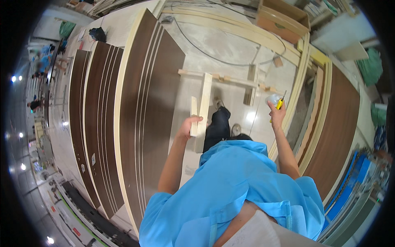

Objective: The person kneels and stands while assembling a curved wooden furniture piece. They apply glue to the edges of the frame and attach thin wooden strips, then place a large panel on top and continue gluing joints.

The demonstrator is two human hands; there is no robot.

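My left hand [191,125] is closed round a short pale wooden strip [194,108], held upright beside a longer pale wooden beam [205,99]. Fingers of my right hand [277,116] are wrapped round a yellow utility knife [280,104], its thin tip pointing up and away. Against the same hand is a whitish, translucent round thing [272,98], whose kind I cannot make out. Left of my left hand stands a large dark brown door panel [154,70] with pale stripes and a pale edge.
More brown panels [101,119] stand farther left. At the right, another brown panel [335,123] leans by pale wooden frames [302,78]. A low wooden support [234,79] crosses the floor beyond my feet. A black cable [205,53] curves toward a cardboard box [284,20].
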